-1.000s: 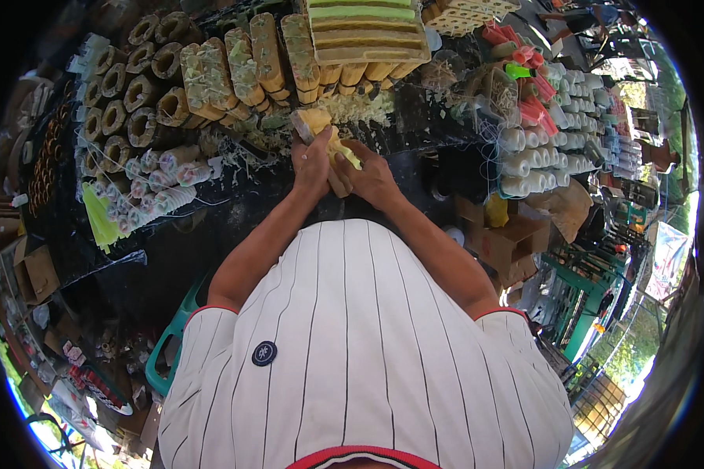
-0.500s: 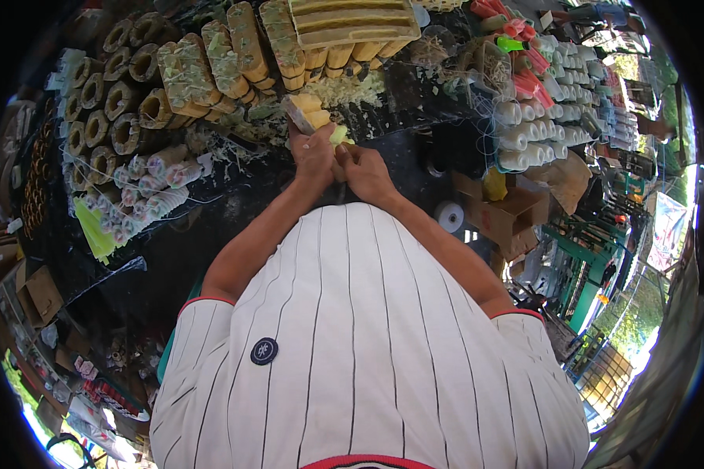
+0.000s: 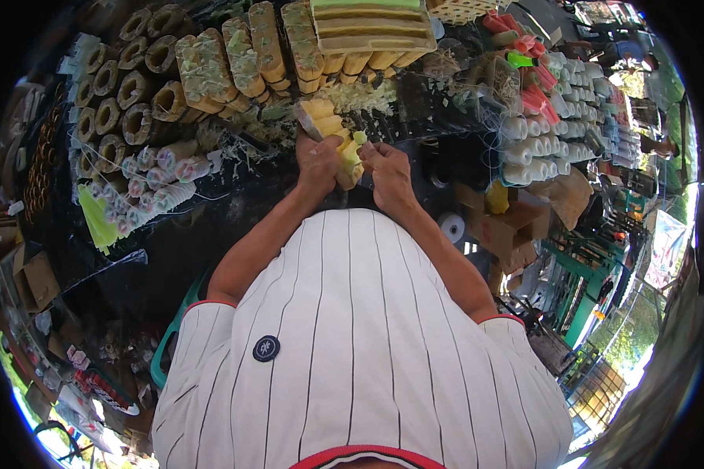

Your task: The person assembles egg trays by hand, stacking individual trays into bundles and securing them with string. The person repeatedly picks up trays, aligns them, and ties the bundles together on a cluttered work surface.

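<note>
My left hand (image 3: pixel 317 162) is closed round the side of a long ridged block (image 3: pixel 321 119), pale yellow and tan, which looks like a row of paper-wrapped tubes. The block tilts from far left toward my chest. To its right my right hand (image 3: pixel 391 173) has thumb and fingers pinched together close to a small yellow-green scrap (image 3: pixel 359 137) at the block's edge. Whatever lies inside that pinch is too small to make out. Beyond the hands, pale shredded paper (image 3: pixel 368 95) covers part of the dark table.
Tan ridged bundles (image 3: pixel 267 47) stand at the back, beside a yellow tray-like block (image 3: pixel 371 31). Hollow brown tubes (image 3: pixel 137 123) and plastic-wrapped rolls (image 3: pixel 160 184) are stacked left. White spools (image 3: pixel 528 148) fill the right, with a cardboard box (image 3: pixel 516 223) nearer me.
My right hand has moved right, away from my left. The block has turned, showing more of its ridged yellow face between my hands. The whole view has shifted slightly.
</note>
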Demonstrator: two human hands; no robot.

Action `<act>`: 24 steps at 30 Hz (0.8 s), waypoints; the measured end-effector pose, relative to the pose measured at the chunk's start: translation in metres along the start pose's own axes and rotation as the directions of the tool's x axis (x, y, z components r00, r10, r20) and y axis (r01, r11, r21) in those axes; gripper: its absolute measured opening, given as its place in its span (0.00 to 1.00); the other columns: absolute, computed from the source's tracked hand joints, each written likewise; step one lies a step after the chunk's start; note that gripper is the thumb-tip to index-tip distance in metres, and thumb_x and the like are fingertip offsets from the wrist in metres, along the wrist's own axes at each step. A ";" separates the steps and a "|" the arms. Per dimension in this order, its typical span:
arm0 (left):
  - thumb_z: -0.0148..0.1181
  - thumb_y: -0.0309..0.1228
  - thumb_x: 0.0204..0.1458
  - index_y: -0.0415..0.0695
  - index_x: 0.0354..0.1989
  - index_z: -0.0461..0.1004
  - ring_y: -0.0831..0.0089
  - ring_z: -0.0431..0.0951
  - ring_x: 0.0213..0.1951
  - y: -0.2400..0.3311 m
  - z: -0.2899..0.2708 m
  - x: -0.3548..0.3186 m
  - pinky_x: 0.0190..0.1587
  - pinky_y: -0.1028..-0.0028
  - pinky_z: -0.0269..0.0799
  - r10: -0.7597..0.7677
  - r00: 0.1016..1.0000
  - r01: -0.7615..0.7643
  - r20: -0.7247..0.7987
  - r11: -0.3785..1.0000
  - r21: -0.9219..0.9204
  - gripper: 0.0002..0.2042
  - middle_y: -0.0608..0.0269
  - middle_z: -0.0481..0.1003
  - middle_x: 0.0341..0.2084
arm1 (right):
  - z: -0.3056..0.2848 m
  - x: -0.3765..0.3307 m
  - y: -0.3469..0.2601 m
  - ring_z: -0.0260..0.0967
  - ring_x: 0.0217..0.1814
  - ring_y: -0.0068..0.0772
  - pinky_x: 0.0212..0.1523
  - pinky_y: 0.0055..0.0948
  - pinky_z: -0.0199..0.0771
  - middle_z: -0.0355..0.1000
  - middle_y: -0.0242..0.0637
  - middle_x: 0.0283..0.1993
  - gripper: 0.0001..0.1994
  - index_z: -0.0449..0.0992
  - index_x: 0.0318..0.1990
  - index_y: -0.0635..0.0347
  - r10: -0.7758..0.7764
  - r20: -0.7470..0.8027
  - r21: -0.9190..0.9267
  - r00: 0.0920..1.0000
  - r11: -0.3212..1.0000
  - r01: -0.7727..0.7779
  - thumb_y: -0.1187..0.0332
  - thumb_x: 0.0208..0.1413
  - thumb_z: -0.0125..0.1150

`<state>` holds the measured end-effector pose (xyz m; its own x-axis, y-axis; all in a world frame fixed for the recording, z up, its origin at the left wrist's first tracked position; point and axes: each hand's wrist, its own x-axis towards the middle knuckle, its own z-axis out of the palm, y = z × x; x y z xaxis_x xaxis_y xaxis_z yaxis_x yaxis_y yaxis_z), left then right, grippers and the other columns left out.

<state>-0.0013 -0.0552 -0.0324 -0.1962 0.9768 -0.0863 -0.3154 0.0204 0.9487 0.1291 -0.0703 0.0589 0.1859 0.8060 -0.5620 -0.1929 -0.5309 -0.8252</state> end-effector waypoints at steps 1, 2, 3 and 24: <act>0.60 0.16 0.50 0.38 0.64 0.62 0.63 0.81 0.43 0.005 -0.001 0.000 0.44 0.66 0.80 0.071 0.997 -0.073 0.024 0.993 0.091 0.29 0.53 0.75 0.48 | -0.001 -0.002 -0.002 0.63 0.32 0.20 0.36 0.26 0.65 0.74 0.30 0.31 0.13 0.80 0.34 0.69 -0.008 -0.010 0.011 1.000 1.000 0.008 0.67 0.67 0.63; 0.60 0.16 0.50 0.37 0.64 0.62 0.62 0.81 0.42 0.010 -0.001 0.001 0.43 0.65 0.81 0.035 0.999 -0.035 0.012 0.997 0.066 0.29 0.52 0.75 0.48 | -0.003 -0.004 -0.004 0.63 0.32 0.19 0.35 0.26 0.63 0.74 0.31 0.30 0.13 0.80 0.33 0.68 -0.015 -0.019 0.022 1.000 1.000 0.016 0.66 0.67 0.62; 0.60 0.17 0.50 0.37 0.63 0.62 0.61 0.82 0.42 0.015 -0.002 0.001 0.43 0.65 0.81 -0.001 1.000 0.001 0.000 0.999 0.040 0.29 0.52 0.75 0.48 | -0.005 -0.005 -0.008 0.62 0.32 0.19 0.35 0.26 0.62 0.73 0.31 0.30 0.13 0.79 0.31 0.67 -0.022 -0.028 0.032 0.999 0.999 0.023 0.66 0.67 0.61; 0.59 0.16 0.41 0.36 0.55 0.74 0.53 0.81 0.46 -0.055 -0.100 -0.018 0.52 0.55 0.79 -0.653 0.741 0.461 -0.160 0.667 -0.586 0.26 0.54 0.79 0.47 | -0.087 0.051 -0.171 0.73 0.67 0.57 0.65 0.54 0.76 0.76 0.59 0.61 0.06 0.78 0.45 0.62 -0.400 0.434 0.420 0.807 0.883 0.212 0.69 0.72 0.58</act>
<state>-0.0735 -0.0950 -0.1140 -0.0882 0.6759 -0.7317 -0.8444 0.3389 0.4148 0.2556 0.0390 0.1663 -0.1909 0.9766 -0.0989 -0.5355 -0.1881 -0.8233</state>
